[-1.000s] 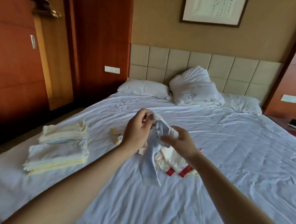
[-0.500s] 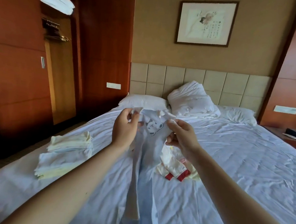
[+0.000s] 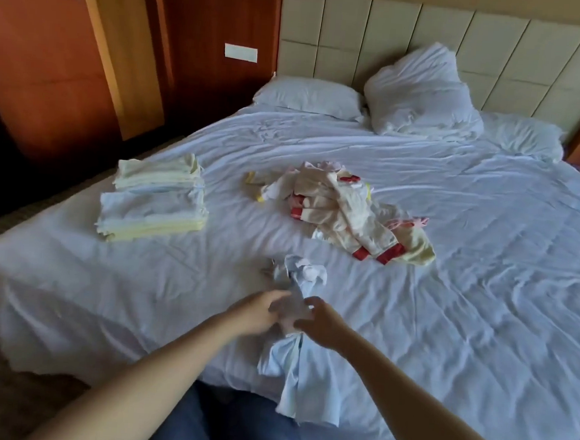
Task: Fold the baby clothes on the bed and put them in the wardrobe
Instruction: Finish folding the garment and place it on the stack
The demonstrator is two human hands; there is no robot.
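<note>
A blue baby suit (image 3: 297, 361) lies on the white bed (image 3: 484, 267), low in the middle of the frame. It is bunched up and long. Its top end sits scrunched on the sheet, and its bottom end hangs near the edge of the bed.

Both hands meet at the middle of the suit. The left hand (image 3: 258, 312) comes in from the lower left and has its fingers curled on the cloth. The right hand (image 3: 322, 321) comes in from the lower right and pinches the cloth from the other side. The fingers are blurry, so the left hand's grip only seems tight.

A folded pile (image 3: 156, 203) of white and pale yellow clothes sits on the left side of the bed, well apart from the hands. A messy heap of clothes (image 3: 343, 216), cream with red cuffs, lies in the middle of the frame, just above the suit.

White pillows (image 3: 424, 91) rest at the top against the tan headboard (image 3: 364, 25). The brown wooden wardrobe (image 3: 53, 48) stands in the upper left. Blue jeans (image 3: 233, 429) show at the bottom edge.
</note>
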